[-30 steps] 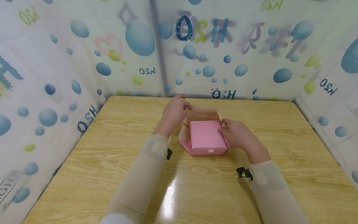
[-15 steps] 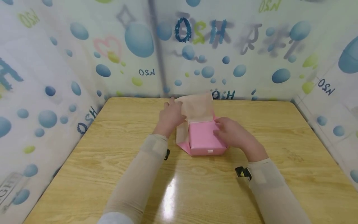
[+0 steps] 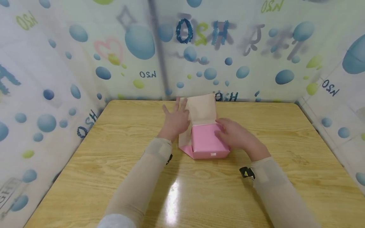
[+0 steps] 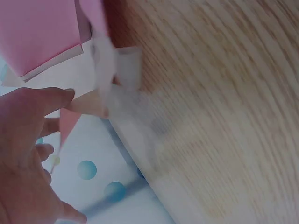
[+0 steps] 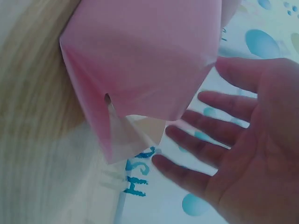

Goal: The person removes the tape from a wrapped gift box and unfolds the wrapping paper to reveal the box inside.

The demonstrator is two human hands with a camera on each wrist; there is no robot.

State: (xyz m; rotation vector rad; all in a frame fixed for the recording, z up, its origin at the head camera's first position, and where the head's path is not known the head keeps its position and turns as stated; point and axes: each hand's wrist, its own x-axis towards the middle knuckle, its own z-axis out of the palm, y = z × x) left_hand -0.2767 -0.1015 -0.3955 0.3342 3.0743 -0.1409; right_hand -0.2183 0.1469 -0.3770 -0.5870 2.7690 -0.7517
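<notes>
A pink paper box (image 3: 206, 139) stands on the table, its front marked by a small white tab (image 3: 213, 155). Behind it a beige-lined flap (image 3: 203, 109) stands raised, and another flap (image 3: 184, 139) spreads out on the left. My left hand (image 3: 175, 122) is at the back left corner with fingers spread, its thumb by the flap's edge in the left wrist view. At the box's right side is my right hand (image 3: 238, 136), its fingers extended. In the right wrist view the thumb and fingertips of that hand (image 5: 243, 126) are at the edges of the box's pink side (image 5: 145, 60).
The box stands on a wooden table (image 3: 85, 177), nearer its far edge. Behind and beside the table hang pale curtains (image 3: 242, 47) printed with blue and green dots and letters. A black strap piece (image 3: 246, 173) is at the right wrist.
The back flap has swung up and back from over the box, showing its beige inside. My left hand's fingers have spread. My right hand has shifted slightly left along the box.
</notes>
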